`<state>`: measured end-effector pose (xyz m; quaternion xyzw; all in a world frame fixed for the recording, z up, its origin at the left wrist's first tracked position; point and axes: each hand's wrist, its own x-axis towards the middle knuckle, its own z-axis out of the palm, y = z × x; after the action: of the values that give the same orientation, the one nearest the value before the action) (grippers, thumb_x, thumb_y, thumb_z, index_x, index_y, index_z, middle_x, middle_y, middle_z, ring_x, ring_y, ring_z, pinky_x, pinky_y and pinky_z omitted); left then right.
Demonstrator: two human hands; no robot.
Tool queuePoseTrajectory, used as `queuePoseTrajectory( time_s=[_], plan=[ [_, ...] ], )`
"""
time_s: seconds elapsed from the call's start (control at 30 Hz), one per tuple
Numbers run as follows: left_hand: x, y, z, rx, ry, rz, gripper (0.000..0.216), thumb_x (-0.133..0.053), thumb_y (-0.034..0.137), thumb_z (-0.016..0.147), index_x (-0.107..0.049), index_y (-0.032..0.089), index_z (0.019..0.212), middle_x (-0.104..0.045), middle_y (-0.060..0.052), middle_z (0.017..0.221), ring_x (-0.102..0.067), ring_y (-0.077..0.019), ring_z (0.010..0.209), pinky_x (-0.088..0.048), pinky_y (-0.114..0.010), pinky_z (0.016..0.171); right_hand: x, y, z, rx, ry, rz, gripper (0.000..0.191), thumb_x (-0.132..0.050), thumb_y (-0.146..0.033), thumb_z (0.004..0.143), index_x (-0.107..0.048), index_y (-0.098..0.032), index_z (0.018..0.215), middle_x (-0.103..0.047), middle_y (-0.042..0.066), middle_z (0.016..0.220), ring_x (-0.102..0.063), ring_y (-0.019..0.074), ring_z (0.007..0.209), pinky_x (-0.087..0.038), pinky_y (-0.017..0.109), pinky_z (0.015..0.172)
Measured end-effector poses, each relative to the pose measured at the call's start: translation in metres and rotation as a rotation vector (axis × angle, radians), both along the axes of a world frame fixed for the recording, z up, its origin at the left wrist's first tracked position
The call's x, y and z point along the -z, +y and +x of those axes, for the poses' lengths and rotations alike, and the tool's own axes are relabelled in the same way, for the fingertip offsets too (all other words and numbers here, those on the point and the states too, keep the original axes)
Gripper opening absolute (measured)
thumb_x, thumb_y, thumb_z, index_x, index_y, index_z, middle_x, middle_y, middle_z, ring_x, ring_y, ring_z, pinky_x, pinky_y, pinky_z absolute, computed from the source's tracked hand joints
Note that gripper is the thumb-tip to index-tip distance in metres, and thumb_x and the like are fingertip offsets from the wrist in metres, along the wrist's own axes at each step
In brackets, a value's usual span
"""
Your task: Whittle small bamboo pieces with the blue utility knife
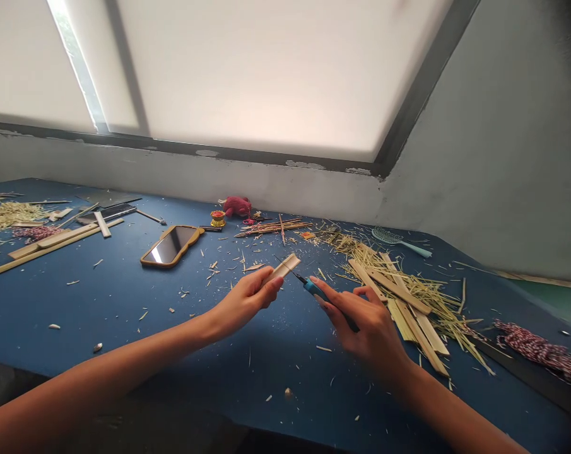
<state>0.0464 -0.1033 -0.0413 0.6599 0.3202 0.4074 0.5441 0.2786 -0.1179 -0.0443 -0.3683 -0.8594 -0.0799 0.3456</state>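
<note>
Head view: left hand grip pinches a bamboo strip slanting toward the far right corner of the table. Right hand grip holds a knife, its blade against the strip.

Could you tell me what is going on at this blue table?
A person sits at the blue table working with both hands. The left grip pinches a short bamboo strip, and the right grip holds a blue-handled knife whose thin blade appears to touch the strip. Shavings lie scattered around. A pile of bamboo strips is by the right hand, a phone lies further left, and red-and-white twine is at far right.
</note>
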Motion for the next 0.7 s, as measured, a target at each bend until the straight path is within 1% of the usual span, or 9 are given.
queuePoseTrajectory(
  time_s=[0.07, 0.2, 0.33, 0.47, 0.53, 0.7],
  plan=[
    [-0.001, -0.001, 0.002, 0.028, -0.083, -0.072, 0.033, -0.046, 0.046, 0.090, -0.037, 0.019, 0.075, -0.029, 0.005, 0.065, -0.023, -0.0075, 0.055, -0.020, -0.022, 0.049, 0.000, 0.001, 0.001, 0.003, 0.004, -0.003, 0.044, -0.046, -0.023, 0.093, -0.045, -0.026, 0.137, -0.070, -0.002, 0.077, -0.054, 0.0095, 0.057, -0.036, 0.031, 0.072],
    [-0.002, -0.002, 0.004, 0.124, -0.224, -0.247, 0.033, -0.048, 0.045, 0.090, -0.036, 0.018, 0.075, -0.021, 0.006, 0.064, -0.015, -0.0070, 0.054, -0.013, -0.022, 0.048, 0.002, 0.002, 0.003, 0.011, 0.001, -0.005, 0.045, -0.046, -0.023, 0.093, -0.044, -0.027, 0.138, -0.070, -0.002, 0.075, -0.052, 0.0100, 0.055, -0.038, 0.032, 0.073],
    [-0.004, -0.004, 0.005, 0.145, -0.291, -0.339, 0.034, -0.051, 0.045, 0.088, -0.037, 0.017, 0.074, -0.019, 0.006, 0.064, -0.013, -0.0072, 0.054, -0.012, -0.023, 0.049, 0.003, 0.002, 0.003, 0.001, 0.017, 0.009, 0.046, -0.046, -0.023, 0.093, -0.042, -0.028, 0.139, -0.072, -0.001, 0.083, -0.054, 0.0099, 0.055, -0.038, 0.032, 0.074],
    [-0.007, -0.005, 0.005, 0.143, -0.299, -0.392, 0.034, -0.053, 0.045, 0.087, -0.038, 0.017, 0.075, -0.022, 0.005, 0.065, -0.015, -0.0068, 0.055, -0.012, -0.023, 0.049, 0.002, 0.001, 0.004, -0.017, 0.011, -0.017, 0.048, -0.048, -0.020, 0.092, -0.041, -0.027, 0.139, -0.070, -0.002, 0.079, -0.052, 0.0100, 0.056, -0.036, 0.032, 0.072],
    [-0.005, -0.005, 0.006, 0.144, -0.283, -0.394, 0.035, -0.054, 0.045, 0.087, -0.037, 0.018, 0.074, -0.023, 0.006, 0.063, -0.015, -0.0063, 0.053, -0.012, -0.023, 0.049, 0.002, 0.002, 0.004, -0.029, 0.010, -0.018, 0.049, -0.048, -0.018, 0.092, -0.041, -0.027, 0.139, -0.070, -0.002, 0.079, -0.053, 0.0106, 0.059, -0.034, 0.033, 0.072],
    [0.011, 0.000, 0.006, 0.170, -0.235, -0.387, 0.039, -0.049, 0.051, 0.088, -0.033, 0.019, 0.073, -0.021, 0.009, 0.057, -0.014, -0.0053, 0.047, -0.010, -0.023, 0.045, 0.006, 0.005, 0.006, -0.064, -0.027, -0.029, 0.051, -0.047, -0.017, 0.092, -0.038, -0.028, 0.140, -0.068, -0.003, 0.079, -0.056, 0.0116, 0.062, -0.033, 0.033, 0.073]
  ],
)
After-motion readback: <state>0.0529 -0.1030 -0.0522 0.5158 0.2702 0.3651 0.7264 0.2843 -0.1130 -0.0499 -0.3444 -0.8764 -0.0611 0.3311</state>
